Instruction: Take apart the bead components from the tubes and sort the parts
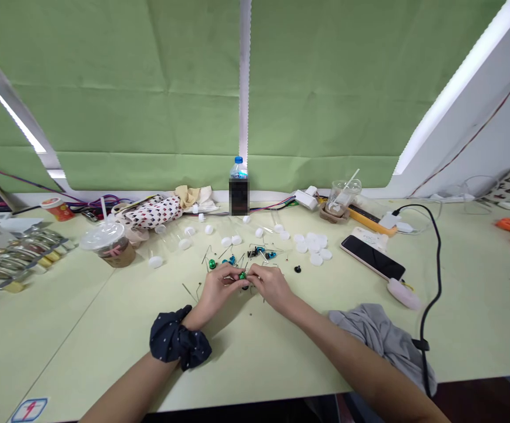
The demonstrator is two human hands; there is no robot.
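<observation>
My left hand (218, 287) pinches a small shiny green metal part (242, 275) above the middle of the table. Close against it, my right hand (272, 286) has its fingers pressed together at the same part. A thin metal rod stands up between the two hands; its lower end is hidden by the fingers. Just beyond lie another green part (212, 264), several blue parts (270, 255) and bent metal keys. One small black part (298, 269) sits to the right of my right hand.
White discs (312, 245) and clear tubes with white caps (155, 261) lie farther back. A lidded drink cup (113, 249) stands left, a water bottle (238, 188) at the back. On the right are a phone (373, 257), a black cable (435, 299) and grey cloth (369, 326).
</observation>
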